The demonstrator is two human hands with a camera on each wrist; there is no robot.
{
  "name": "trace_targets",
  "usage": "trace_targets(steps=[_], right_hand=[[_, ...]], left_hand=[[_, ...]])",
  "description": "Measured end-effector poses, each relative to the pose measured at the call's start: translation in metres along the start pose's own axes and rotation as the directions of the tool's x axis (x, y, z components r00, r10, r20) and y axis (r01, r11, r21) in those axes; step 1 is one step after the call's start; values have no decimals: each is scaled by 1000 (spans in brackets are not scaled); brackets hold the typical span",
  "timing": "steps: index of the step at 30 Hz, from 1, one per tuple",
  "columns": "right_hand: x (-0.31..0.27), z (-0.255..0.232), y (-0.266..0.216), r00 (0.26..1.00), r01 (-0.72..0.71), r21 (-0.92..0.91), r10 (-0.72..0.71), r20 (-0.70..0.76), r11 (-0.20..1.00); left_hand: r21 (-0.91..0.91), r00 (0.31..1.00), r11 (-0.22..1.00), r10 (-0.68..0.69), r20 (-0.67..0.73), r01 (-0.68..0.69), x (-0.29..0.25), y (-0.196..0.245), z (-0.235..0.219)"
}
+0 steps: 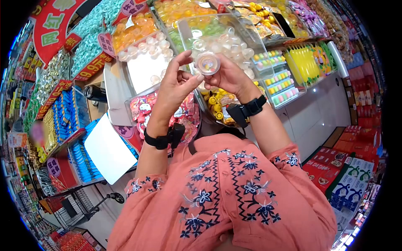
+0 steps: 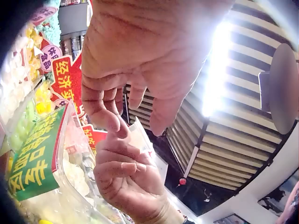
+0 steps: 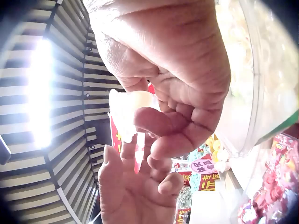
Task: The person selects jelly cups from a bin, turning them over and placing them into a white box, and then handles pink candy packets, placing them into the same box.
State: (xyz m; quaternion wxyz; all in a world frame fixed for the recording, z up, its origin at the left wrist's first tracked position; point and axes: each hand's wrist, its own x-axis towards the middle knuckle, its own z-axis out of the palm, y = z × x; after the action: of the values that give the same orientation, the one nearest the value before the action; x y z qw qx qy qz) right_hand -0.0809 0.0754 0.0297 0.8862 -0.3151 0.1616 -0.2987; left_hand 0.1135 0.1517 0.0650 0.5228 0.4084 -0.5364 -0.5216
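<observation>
While the right hand [image 1: 232, 78] pinches a cup [image 1: 207, 64] by its side — a grip that likely keeps its round face visible — the left hand [image 1: 179, 83], fingers loosely bent, empty, hangs just beside it; jellies [image 1: 233, 45] lie beyond both.

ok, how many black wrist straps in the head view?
2: left strap, on the wrist below the left hand; right strap, on the wrist below the right hand.

My plastic cup [image 1: 207, 64] = smooth, glossy; my shirt [image 1: 226, 184] = matt cloth w/ stitching; bin [image 1: 265, 52] = shiny plastic; pink wrappers [image 1: 187, 115] v. glossy.
</observation>
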Motion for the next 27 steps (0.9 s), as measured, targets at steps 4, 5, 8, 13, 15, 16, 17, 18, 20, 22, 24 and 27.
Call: trace_targets(steps=[4, 5, 8, 13, 15, 16, 17, 18, 20, 22, 24, 27], right_hand=[[4, 20, 5, 989, -43, -80, 31, -142, 996], [7, 19, 7, 991, -50, -81, 39, -127, 995], [11, 19, 12, 995, -67, -107, 58, -82, 992], [11, 21, 17, 996, -69, -116, 61, -71, 991], [10, 25, 17, 997, -54, -90, 49, -62, 994], [9, 27, 17, 997, -54, -95, 49, -54, 994], [8, 29, 17, 998, -55, -99, 51, -46, 994], [8, 30, 17, 998, -56, -104, 53, -39, 993], [8, 25, 21, 997, -69, -94, 66, -33, 993], [7, 20, 25, 997, -81, -89, 79, -27, 993], [7, 17, 28, 996, -87, -91, 86, -19, 992], [5, 21, 27, 996, -93, -106, 91, -26, 990]], left_hand=[[-1, 1000, 1000, 0, -7, 0, -8, 3, -3], [-8, 1000, 1000, -2, -6, 2, -9, 3, -3], [17, 1000, 1000, 11, -18, -11, -10, 0, -4], [70, 999, 997, 21, -49, -17, -13, -2, -5], [75, 998, 997, 33, -60, -29, -15, -3, -5], [93, 997, 995, 42, -67, -35, -16, -3, -6], [110, 996, 993, 49, -74, -41, -17, -4, -7], [79, 997, 997, 29, -66, -24, -19, -4, -9], [16, 999, 1000, -9, -50, 9, -22, -3, -13], [-14, 999, 999, -31, -44, 30, -25, -1, -14], [-12, 998, 999, -50, -39, 49, -28, -2, -17], [9, 996, 996, -86, -33, 86, -32, -5, -22]])
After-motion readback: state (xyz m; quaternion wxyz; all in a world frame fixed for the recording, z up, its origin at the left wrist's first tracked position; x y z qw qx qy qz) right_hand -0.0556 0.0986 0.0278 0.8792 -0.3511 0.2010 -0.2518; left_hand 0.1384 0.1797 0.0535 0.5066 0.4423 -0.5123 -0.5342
